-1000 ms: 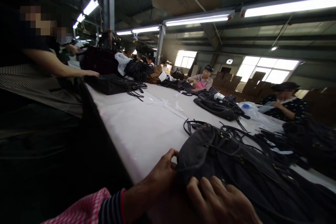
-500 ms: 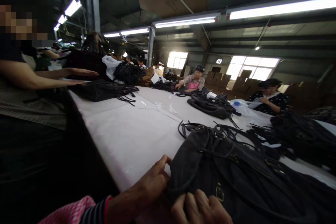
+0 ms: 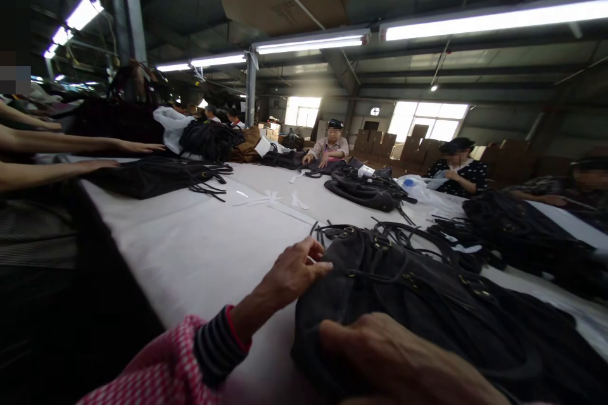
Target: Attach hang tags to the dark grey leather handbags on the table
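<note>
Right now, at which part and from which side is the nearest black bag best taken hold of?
Probably by its rounded left end, coming from the person's left: the black bag lies on the white table with that end nearest the left hand, and its bulging edge offers something to cup. The thin cord across the bag looks loose, so it seems a poorer hold.

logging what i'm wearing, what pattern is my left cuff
Left cuff: dark and grey stripes with a pinkish-red edge, clearest in the head view.
</note>
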Demonstrator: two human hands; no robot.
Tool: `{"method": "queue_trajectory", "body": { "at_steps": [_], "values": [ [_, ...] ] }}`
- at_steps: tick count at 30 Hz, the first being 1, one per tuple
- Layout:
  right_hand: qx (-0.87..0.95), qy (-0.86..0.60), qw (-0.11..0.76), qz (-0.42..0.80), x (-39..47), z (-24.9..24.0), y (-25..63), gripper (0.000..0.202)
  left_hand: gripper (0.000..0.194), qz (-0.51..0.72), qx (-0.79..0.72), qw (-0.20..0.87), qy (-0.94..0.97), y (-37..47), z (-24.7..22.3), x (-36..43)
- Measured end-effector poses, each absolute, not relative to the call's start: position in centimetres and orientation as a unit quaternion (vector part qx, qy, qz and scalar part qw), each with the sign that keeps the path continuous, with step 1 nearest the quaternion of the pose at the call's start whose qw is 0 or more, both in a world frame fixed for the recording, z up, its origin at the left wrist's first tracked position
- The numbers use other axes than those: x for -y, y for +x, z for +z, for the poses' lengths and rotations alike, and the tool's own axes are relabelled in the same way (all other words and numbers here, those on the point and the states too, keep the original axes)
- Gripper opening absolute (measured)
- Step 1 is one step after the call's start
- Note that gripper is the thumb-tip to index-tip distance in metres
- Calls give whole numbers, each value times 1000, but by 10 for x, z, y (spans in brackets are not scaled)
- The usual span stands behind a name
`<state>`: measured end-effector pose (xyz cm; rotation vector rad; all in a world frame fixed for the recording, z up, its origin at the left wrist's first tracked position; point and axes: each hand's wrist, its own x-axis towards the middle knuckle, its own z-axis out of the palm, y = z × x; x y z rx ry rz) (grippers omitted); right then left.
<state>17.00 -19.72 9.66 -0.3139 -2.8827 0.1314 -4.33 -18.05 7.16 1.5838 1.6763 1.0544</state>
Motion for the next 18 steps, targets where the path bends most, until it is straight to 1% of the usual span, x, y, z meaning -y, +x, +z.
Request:
{"method": "queue_trajectory", "body": {
  "at_steps": [1,2,3,5,6,7,8,9,11,12,14,15,16,18],
  "values": [
    [982,-124,105,97,188,106,174,15,38,389,-638,291,598,-37,65,178],
    [976,-144,106,120,179,112,176,20,41,384,-644,282,599,-32,58,177],
    [971,-172,116,115,170,114,178,22,42,385,-649,271,598,-28,52,177],
    [964,-228,125,46,152,107,179,20,39,407,-648,255,592,-25,43,179],
    [960,-256,112,2,144,100,179,23,35,423,-640,257,588,-25,42,180],
    [959,-268,91,-33,137,93,177,31,32,440,-628,271,582,-26,42,179],
    [958,-273,68,-56,131,85,176,38,30,459,-610,301,572,-27,44,177],
    [956,-280,52,-70,126,79,174,39,31,479,-588,345,553,-28,47,174],
    [952,-293,44,-81,121,71,171,33,37,523,-543,454,475,-27,58,163],
    [950,-298,50,-82,119,70,171,30,35,540,-521,510,421,-25,65,157],
    [946,-304,80,-74,117,72,173,26,20,555,-485,591,328,-17,78,143],
    [943,-306,109,-69,115,74,174,25,11,553,-465,621,303,-11,82,136],
    [938,-309,146,-65,114,76,177,24,8,548,-436,649,296,-5,85,130],
    [917,-317,235,-59,111,79,182,22,10,539,-370,693,305,7,83,121]
  ]
}}
